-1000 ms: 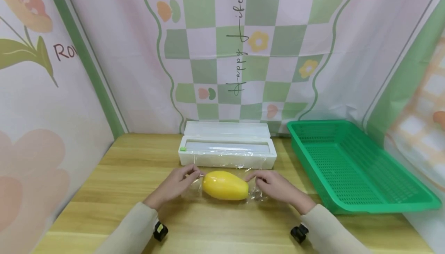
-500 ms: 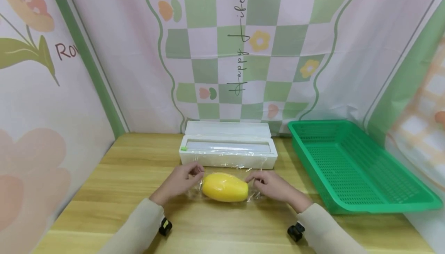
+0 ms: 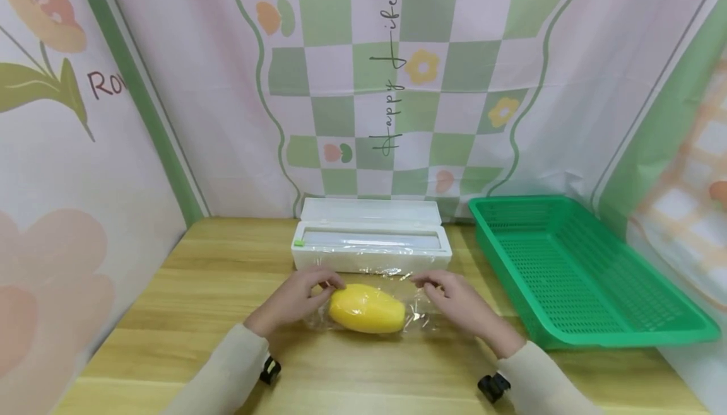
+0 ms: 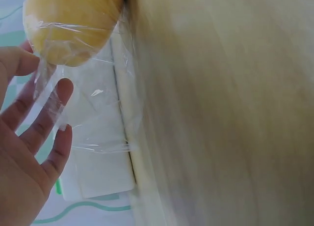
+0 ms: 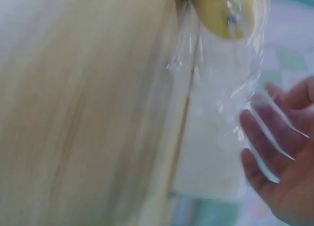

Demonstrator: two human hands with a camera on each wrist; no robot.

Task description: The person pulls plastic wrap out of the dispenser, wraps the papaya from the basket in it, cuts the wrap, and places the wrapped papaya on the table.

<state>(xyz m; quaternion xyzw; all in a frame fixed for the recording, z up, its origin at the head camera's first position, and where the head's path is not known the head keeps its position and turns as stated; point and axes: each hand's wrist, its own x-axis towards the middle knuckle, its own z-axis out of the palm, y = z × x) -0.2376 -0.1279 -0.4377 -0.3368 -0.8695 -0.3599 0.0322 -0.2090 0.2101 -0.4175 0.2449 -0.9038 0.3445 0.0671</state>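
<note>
A yellow, papaya-like fruit [image 3: 366, 309] lies lengthwise on the wooden table, with clear plastic wrap [image 3: 420, 317] around and over it. The wrap stretches back to the front of a white plastic-wrap dispenser [image 3: 372, 258], whose lid stands raised. At the fruit's left end my left hand [image 3: 296, 295] pinches the wrap between thumb and fingers; the left wrist view shows folds of film [image 4: 43, 81] running to the thumb tip. My right hand [image 3: 457, 298] is just beyond the fruit's right end, its fingers relaxed and spread beside the film's edge, blurred in the right wrist view.
A green perforated basket [image 3: 514, 289] stands on the right side of the table. A small green slider [image 3: 299, 243] sits at the dispenser's left end. Behind the table hangs a checkered curtain [image 3: 380, 87].
My right hand has pulled away from the fruit's right end, up and to the right, its fingers loosening. My left hand has shifted slightly right, over the fruit's left end. The fruit sits slightly nearer.
</note>
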